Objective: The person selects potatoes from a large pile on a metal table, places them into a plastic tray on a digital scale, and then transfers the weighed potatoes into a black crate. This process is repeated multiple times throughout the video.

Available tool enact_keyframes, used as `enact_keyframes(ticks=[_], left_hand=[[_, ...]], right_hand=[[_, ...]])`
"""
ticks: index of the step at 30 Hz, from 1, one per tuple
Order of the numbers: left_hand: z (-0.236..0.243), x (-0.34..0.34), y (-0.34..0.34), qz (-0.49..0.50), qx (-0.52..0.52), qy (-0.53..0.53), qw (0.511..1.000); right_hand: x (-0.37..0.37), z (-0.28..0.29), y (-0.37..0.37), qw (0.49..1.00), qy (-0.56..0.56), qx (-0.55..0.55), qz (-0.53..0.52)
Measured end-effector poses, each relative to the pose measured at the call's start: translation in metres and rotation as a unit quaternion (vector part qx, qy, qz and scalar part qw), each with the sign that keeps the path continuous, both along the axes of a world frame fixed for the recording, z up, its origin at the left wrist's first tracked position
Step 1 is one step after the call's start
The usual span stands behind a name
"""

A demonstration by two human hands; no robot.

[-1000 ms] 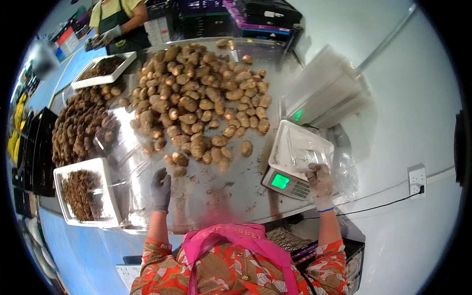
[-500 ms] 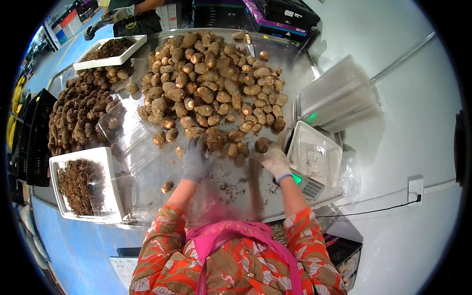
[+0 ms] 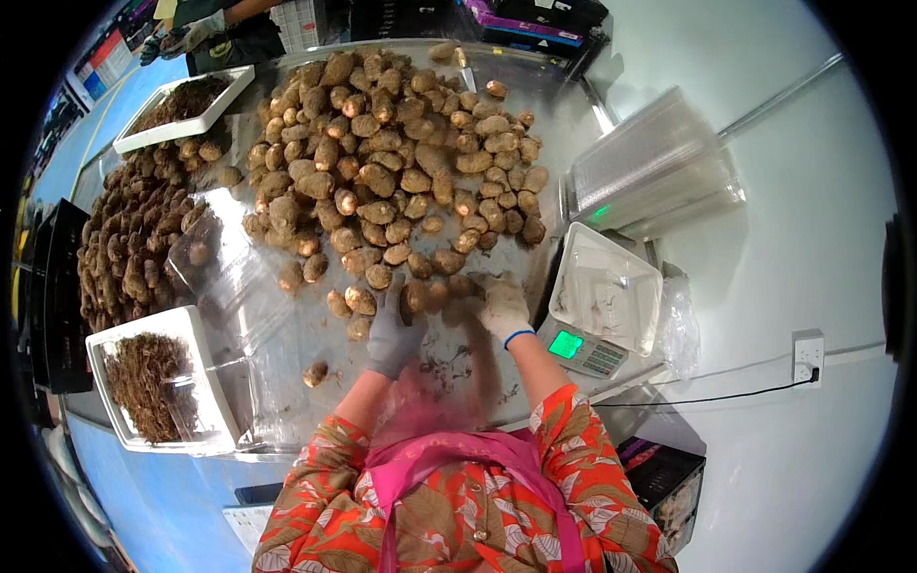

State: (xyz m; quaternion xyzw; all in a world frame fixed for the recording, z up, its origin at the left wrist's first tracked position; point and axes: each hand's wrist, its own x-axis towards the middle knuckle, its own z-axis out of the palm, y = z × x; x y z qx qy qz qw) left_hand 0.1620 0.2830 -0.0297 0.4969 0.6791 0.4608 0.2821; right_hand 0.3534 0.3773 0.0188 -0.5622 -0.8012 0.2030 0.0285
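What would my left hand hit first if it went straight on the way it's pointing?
Probably a brown tuber at the near edge of the big pile, just ahead of your left hand, though height is hard to judge.

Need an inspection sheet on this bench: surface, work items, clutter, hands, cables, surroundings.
Surface: shiny grey table, dark scraps scattered near the hands.
Work items: large pile of brown tubers; darker pile to its left; white tub on a scale, display lit green.
Clutter: knife at the far side; two white trays of brown fibrous debris.
Hands: left hand, grey glove, at tubers by the pile's near edge; right hand, pale glove, beside blurred tubers; grip unclear.
Cables: black cable from wall outlet, other end hidden.
Surroundings: another person across the table; stacked clear containers by the wall.
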Motion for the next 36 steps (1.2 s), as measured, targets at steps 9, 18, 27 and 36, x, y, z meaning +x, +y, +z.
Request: enact_keyframes(ticks=[9, 18, 27, 36], left_hand=[[-0.027, -0.010, 0.015, -0.089, -0.119, -0.076, 0.986], [-0.017, -0.003, 0.049, -0.231, -0.088, -0.049, 0.968], [0.081, 0.087, 0.058, -0.261, -0.052, -0.231, 0.936], [0.150, 0.265, 0.155, -0.464, -0.063, -0.230, 0.853]], right_hand=[[-0.001, -0.009, -0.006, 0.771, 0.413, -0.407, -0.263], [-0.012, -0.021, 0.005, 0.900, 0.302, -0.298, -0.101], [0.084, 0.073, -0.010, 0.940, 0.311, -0.126, -0.060], [0.237, 0.129, 0.002, 0.852, 0.418, 0.003, -0.316]])
